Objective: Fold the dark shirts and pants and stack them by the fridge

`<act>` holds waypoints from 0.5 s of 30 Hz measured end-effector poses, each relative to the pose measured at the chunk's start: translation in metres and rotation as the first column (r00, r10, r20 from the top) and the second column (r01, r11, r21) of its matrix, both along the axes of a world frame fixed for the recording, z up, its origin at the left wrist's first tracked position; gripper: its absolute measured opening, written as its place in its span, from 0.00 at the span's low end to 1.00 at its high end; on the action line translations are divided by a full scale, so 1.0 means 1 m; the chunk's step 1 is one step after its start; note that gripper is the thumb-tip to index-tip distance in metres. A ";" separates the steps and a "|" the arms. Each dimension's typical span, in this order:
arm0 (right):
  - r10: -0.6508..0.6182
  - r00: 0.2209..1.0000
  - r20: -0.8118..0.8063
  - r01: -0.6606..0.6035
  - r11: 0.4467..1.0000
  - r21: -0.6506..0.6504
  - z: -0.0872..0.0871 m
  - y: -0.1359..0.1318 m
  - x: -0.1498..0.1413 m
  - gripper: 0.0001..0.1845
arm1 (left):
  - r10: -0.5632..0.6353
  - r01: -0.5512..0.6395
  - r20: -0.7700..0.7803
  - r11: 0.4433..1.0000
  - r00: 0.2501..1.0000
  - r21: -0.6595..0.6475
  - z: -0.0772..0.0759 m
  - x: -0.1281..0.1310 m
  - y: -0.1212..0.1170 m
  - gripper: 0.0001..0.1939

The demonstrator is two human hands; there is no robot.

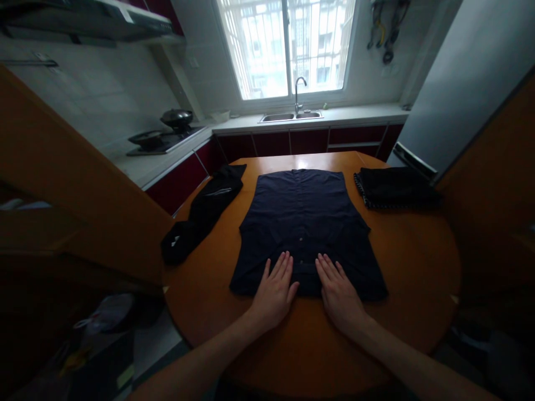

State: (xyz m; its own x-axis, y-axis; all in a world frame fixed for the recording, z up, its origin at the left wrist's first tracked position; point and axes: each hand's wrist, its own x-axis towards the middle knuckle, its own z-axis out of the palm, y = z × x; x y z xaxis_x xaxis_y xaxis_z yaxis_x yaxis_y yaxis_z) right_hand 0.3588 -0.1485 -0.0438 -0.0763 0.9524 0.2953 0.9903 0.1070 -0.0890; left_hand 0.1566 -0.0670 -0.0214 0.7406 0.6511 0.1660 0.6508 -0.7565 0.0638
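Note:
A dark navy shirt [303, 217] lies spread flat, with small buttons down its middle and its sleeves not showing. Its near edge is close to me. My left hand [276, 289] rests palm down on the near part of the shirt, left of the buttons, fingers stretched out. On the other side of the buttons, my right hand [339, 289] also lies flat on the cloth with its fingers extended. Neither hand grips the fabric.
The shirt is on a rounded wooden table [418, 267]. A black garment [209, 206] lies lengthwise at the left edge; folded dark clothes [395, 187] sit at the right. Beyond are a sink [278, 117], a stove with pans [178, 118] and a fridge [455, 83].

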 end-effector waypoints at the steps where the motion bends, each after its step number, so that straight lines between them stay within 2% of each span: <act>1: -0.001 1.000 0.003 0.001 1.000 -0.003 0.001 0.000 0.000 0.35 | 0.004 -0.004 -0.002 1.000 1.000 0.002 0.000 0.000 0.000 0.29; 9: -0.022 0.999 0.023 0.023 1.000 -0.012 0.006 0.001 -0.002 0.35 | 0.014 -0.014 0.004 0.999 1.000 0.051 -0.008 0.001 0.000 0.27; 12: -0.018 1.000 0.025 0.018 1.000 -0.004 0.005 0.000 -0.002 0.35 | 0.010 -0.010 0.011 0.997 1.000 0.079 -0.001 0.000 -0.004 0.27; 15: -0.017 1.000 0.016 0.017 1.000 0.005 0.003 0.000 -0.002 0.35 | -0.102 0.102 -0.009 0.991 0.995 0.081 0.011 -0.001 -0.012 0.28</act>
